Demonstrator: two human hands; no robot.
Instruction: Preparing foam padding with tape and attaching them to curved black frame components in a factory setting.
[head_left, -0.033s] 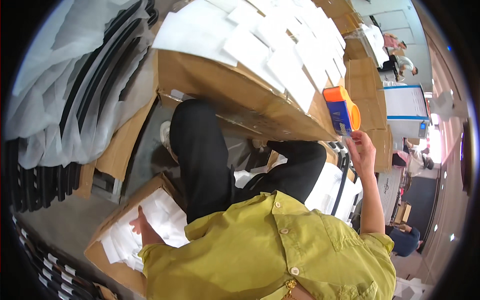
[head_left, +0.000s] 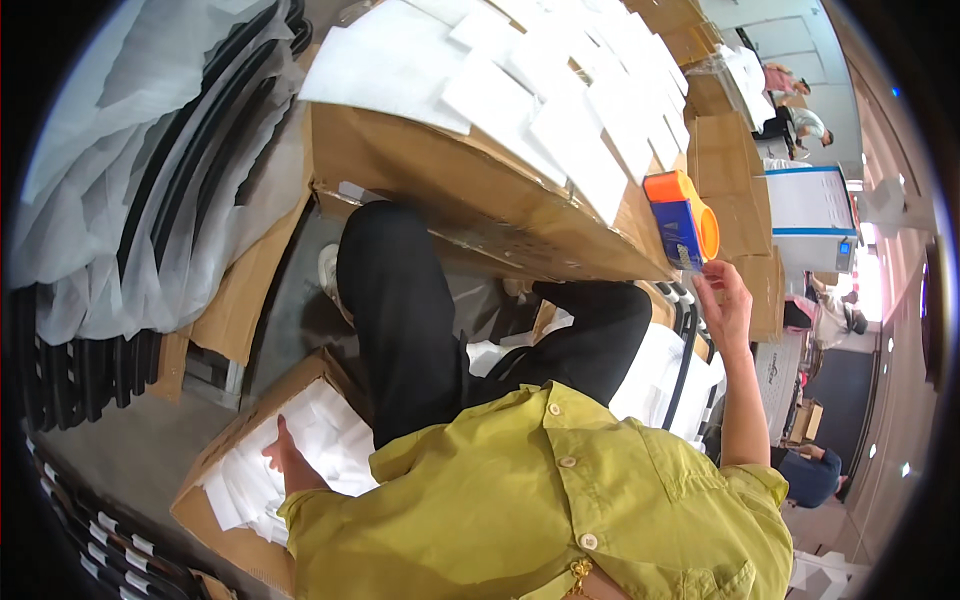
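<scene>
My right hand (head_left: 727, 303) is raised at the right, its bent fingertips at the lower end of a blue and orange object (head_left: 681, 232) that looks like a tape dispenser. Whatever those fingertips pinch is too small to make out. This object rests at the edge of a large cardboard box (head_left: 450, 185), whose top is covered with overlapping white sheets (head_left: 495, 90). At the lower left my left hand (head_left: 283, 447) hangs open over a smaller cardboard box (head_left: 225, 535), above the white foam-like pieces (head_left: 335, 430) inside it. I cannot tell whether it touches them.
Black curved frames wrapped in translucent sheeting (head_left: 110, 200) stand at the left. More black frames with white bands (head_left: 110, 550) lie lower left. Beside my right leg are white pieces and black bars (head_left: 682, 365). Other people (head_left: 808, 125) are farther off at the right.
</scene>
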